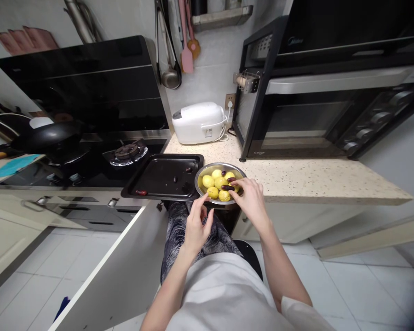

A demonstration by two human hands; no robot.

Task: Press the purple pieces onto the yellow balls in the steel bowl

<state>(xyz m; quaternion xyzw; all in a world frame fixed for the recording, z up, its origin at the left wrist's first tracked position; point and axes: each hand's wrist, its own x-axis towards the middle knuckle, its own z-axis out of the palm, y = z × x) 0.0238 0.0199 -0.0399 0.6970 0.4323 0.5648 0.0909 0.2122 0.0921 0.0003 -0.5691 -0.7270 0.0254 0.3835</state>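
Note:
My right hand [251, 197] is closed in a pinch over the right side of a metal bowl [199, 177]. Between its thumb and fingertips is a dark purple, long fruit, possibly a finger grape [227, 187]. Several round yellow fruits [221, 182] fill the bowl, and a few more dark fruits [223, 173] lie on them. Near the bowl's front left rim, my left hand [197, 223] holds nothing, its fingers curved and thumb apart. Left of the bowl, a black baking tray [152, 177] carries small dark fruits [175, 179] and a reddish one [141, 192].
A white rice cooker [200, 122] stands behind the bowl, with an oven [307, 119] on a rack to its right. The gas stove [126, 151] and a black wok [51, 138] are at left. An open cabinet door [113, 276] juts out below the tray.

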